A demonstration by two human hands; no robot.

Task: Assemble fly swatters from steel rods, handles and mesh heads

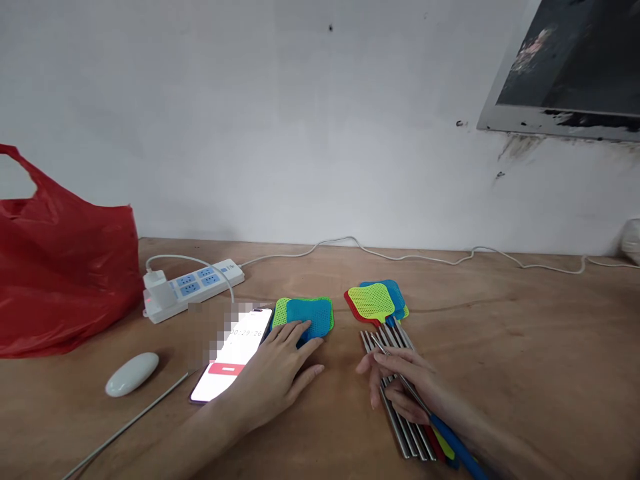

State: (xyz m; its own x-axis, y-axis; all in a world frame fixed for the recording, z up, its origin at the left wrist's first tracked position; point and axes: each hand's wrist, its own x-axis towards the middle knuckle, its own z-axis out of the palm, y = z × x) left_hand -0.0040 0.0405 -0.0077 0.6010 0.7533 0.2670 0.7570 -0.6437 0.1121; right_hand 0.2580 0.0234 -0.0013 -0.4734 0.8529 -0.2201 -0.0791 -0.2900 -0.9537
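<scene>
My left hand (pixel 277 377) lies flat with its fingers spread, the fingertips resting on a small stack of loose swatter heads, blue on green (pixel 310 317). My right hand (pixel 400 387) is closed round a thin metal rod with a blue grip (pixel 453 443), held over a bundle of metal handles (pixel 397 400). At the far end of that bundle lie assembled fly swatters with yellow, blue and red mesh heads (pixel 374 301).
A lit phone (pixel 235 360) lies just left of my left hand. Further left are a white oval object (pixel 133 373), a white power strip (pixel 193 288) with a plugged charger and cables, and a red plastic bag (pixel 60 273). All rest on a wooden table (pixel 525 347) against a white wall.
</scene>
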